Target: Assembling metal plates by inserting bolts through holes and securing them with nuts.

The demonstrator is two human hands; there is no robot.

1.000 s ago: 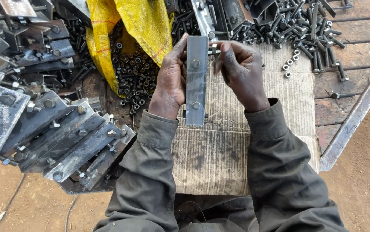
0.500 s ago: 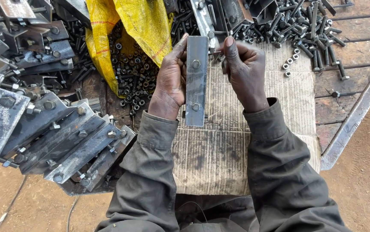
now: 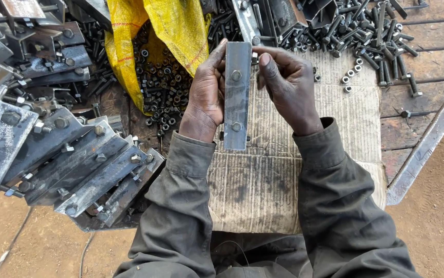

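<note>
Head view: left hand (image 3: pixel 206 95) grips the flat steel bar (image 3: pixel 237 95), long axis running near to far, while right hand (image 3: pixel 289 87) pinches at its far bolt (image 3: pixel 236 75), above the cardboard (image 3: pixel 263 190)

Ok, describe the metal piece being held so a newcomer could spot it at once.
Find the sheet of cardboard in the middle. Above it, the left hand and right hand hold a flat grey steel bar upright. Unlike the stacked plates at left, it is single and shows two bolt heads.

Dark olive-grey work jacket, long creased sleeves, loose cuffs, hands bare.
</note>
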